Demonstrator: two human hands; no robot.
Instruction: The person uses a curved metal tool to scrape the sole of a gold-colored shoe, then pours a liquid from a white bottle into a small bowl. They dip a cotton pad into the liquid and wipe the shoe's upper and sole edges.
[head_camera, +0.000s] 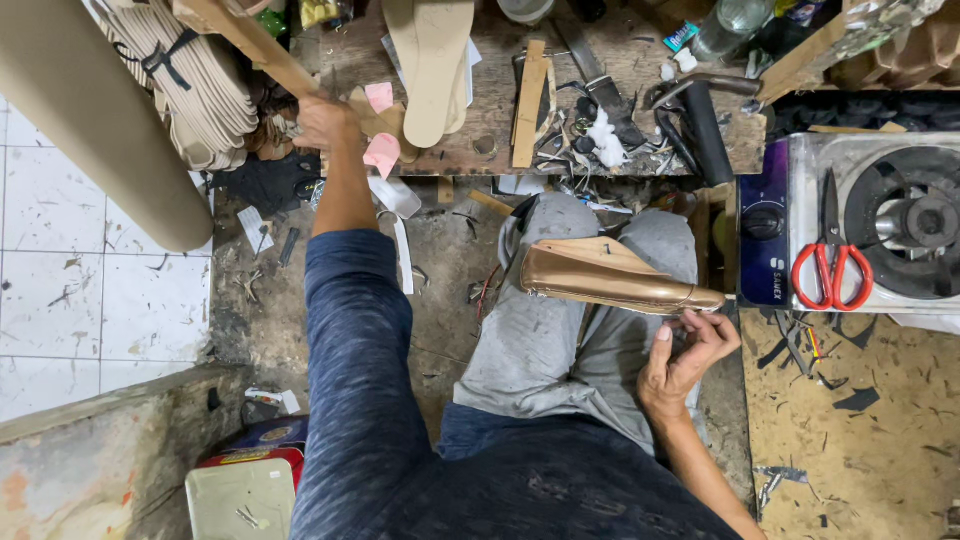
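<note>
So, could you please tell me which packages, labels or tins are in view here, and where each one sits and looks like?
Square tin: bottom left beside the person's left arm, pale green lid, red and blue printed sides.
Label panel: front of the gas stove at right, tall purple strip with a black knob.
Small packet: top of the wooden bench, blue and white.

One gold shoe (610, 275), one pair of red scissors (832, 270), one stove (880, 225).

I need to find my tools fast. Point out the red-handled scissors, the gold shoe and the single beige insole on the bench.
Red-handled scissors (832, 262), head view, on the red handles.
Gold shoe (610, 277), head view, on its gold side.
Beige insole (432, 60), head view, on its flat middle.
</note>
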